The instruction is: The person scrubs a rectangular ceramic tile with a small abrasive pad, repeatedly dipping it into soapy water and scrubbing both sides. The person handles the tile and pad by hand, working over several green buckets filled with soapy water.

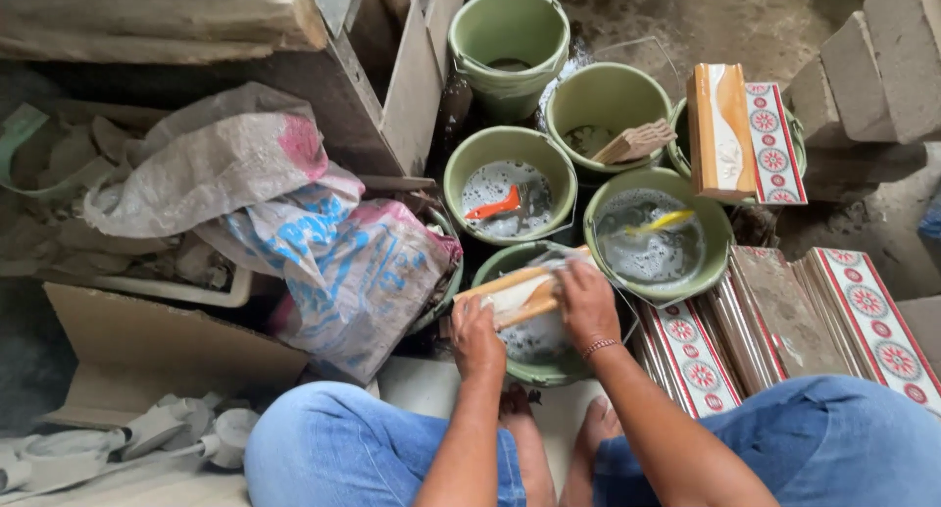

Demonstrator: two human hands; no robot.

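I sit over a green bucket (510, 262) of foamy water. My left hand (475, 335) grips the near end of a long narrow tile (515, 296) held across the bucket. My right hand (585, 301) lies on top of the tile, pressing a wet cloth or sponge that is mostly hidden under the fingers. A bracelet sits on my right wrist. My knees in blue jeans frame the bottom of the view.
Several more green buckets stand beyond: one with an orange brush (498, 205), one with a yellow brush (663, 221). Patterned border tiles (863, 316) lean at the right, more lie on a bucket (745, 139). Woven sacks (323, 242) and cardboard (147, 350) lie left.
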